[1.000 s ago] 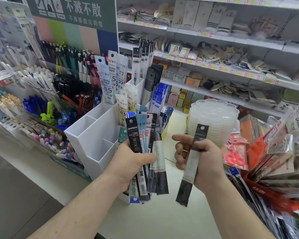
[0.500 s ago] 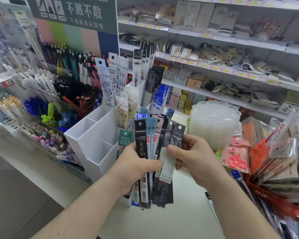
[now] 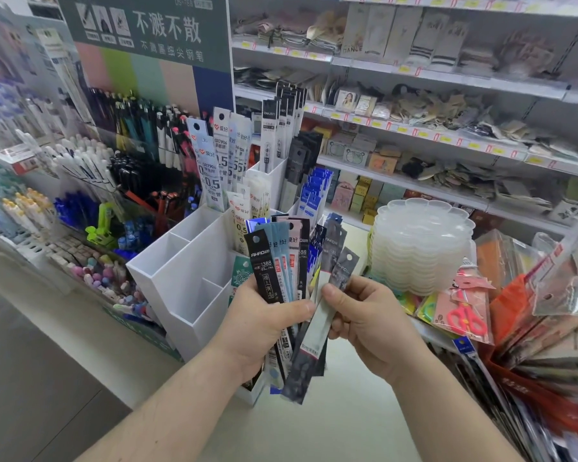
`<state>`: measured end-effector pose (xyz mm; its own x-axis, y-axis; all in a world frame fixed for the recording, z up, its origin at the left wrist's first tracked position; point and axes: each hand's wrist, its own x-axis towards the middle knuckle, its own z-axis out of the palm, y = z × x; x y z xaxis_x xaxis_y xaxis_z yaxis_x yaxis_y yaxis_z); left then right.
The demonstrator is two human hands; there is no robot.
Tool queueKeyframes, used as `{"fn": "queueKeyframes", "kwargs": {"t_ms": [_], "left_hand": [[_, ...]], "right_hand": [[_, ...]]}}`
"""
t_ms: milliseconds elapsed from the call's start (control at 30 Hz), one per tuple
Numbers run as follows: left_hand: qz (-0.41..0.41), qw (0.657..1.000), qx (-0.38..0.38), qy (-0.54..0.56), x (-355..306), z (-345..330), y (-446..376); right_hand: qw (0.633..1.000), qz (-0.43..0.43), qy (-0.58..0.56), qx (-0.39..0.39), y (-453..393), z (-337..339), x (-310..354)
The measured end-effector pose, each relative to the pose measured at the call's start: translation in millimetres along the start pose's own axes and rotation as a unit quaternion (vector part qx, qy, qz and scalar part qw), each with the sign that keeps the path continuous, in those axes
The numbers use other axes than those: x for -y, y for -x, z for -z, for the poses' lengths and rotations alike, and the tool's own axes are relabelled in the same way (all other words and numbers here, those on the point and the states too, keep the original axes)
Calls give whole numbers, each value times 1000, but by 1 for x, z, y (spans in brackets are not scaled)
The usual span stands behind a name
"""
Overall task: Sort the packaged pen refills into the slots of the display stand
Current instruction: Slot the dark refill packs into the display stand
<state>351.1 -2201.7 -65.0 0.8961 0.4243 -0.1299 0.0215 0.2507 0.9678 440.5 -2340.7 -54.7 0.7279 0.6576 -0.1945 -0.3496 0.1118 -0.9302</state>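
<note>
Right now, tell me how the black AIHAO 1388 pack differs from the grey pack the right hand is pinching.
The black AIHAO 1388 pack stands nearly upright at the front of the fan gripped by the left hand; the grey pack leans right, pinched by the right hand. One is black, the other grey. Both are long, narrow hang-hole packs.

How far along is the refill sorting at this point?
Partly done. The rear slots of the white display stand already hold upright refill packs, while its front-left compartments look empty. In hand: the left hand grips a fanned bundle of packs, and the right hand pinches a grey pack at the bundle's edge. That whole bundle remains to be slotted.
</note>
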Motion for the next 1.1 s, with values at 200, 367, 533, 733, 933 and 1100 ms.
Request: {"fn": "queueKeyframes", "kwargs": {"t_ms": [200,367,533,733,933,1100], "left_hand": [[-11,999,1,-41,2,3,-1],[-21,999,1,-36,4,1,-1],[-22,1000,2,-19,5,0,0],[-13,999,5,-41,0,3,2],[-35,998,-12,-59,-11,15,2],[-54,998,9,-39,-22,28,6]], "right_hand": [[999,25,24,-26,-3,5,6],[999,14,7,-43,-3,5,6],[1000,9,-1,-18,-1,0,0],[999,-26,30,28,-2,-1,-1],[999,-48,-8,8,-6,-1,10],[985,-48,-124,-107,-15,6,19]]}}
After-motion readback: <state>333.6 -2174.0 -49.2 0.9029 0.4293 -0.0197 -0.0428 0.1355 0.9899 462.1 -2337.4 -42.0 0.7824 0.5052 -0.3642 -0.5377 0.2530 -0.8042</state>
